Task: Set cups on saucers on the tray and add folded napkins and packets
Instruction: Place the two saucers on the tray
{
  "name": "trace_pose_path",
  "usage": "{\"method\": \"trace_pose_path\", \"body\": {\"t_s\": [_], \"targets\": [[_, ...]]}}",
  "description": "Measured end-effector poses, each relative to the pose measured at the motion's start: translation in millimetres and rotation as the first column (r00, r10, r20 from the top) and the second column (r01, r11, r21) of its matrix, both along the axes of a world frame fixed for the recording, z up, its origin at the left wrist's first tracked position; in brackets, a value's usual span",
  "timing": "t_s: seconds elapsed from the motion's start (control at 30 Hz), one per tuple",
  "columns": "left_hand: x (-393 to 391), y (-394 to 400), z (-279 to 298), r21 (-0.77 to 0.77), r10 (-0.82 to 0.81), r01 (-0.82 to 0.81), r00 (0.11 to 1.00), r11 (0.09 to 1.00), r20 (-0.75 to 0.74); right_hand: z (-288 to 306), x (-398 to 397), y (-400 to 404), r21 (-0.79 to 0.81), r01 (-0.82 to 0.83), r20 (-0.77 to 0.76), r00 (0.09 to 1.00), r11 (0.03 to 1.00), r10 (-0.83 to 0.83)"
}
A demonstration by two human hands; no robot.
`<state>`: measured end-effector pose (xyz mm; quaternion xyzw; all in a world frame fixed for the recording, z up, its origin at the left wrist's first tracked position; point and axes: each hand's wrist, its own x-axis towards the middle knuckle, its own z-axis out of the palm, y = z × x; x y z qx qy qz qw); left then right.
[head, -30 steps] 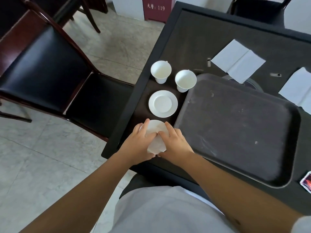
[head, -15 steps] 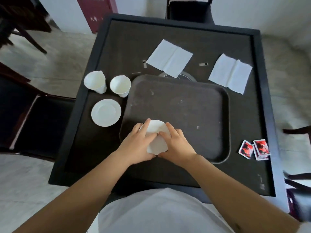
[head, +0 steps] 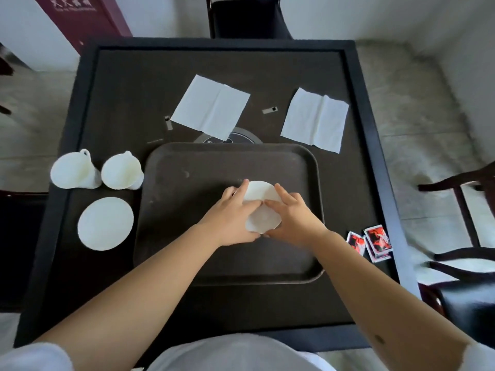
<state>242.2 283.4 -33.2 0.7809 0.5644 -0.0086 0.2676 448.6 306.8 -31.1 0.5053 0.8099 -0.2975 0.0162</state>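
Saucer (head: 263, 207) tilted between hands over tray (head: 187, 223).

Dark square table (head: 128, 108), raised rim, tray (head: 192, 236) at centre, two cups (head: 72, 174) and a saucer (head: 105, 223) left of tray, two unfolded napkins (head: 210, 107) beyond it, red packets (head: 371, 243) right of it near table edge

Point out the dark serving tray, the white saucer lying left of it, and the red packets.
dark serving tray (head: 187, 210): head view, bare floor of it, left part.
white saucer left of the tray (head: 105, 223): head view, its centre.
red packets (head: 377, 241): head view, top packet's face.
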Motion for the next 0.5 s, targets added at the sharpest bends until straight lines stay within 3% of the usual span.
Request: {"method": "trace_pose_path", "body": {"t_s": [0.5], "targets": [[19.0, 90.0, -32.4, 0.093, -0.042, 0.041, 0.999, 0.995, 0.009, -38.1, 21.8, 71.4, 0.014, 0.123, -0.125, 0.985, 0.992, -0.12]]}}
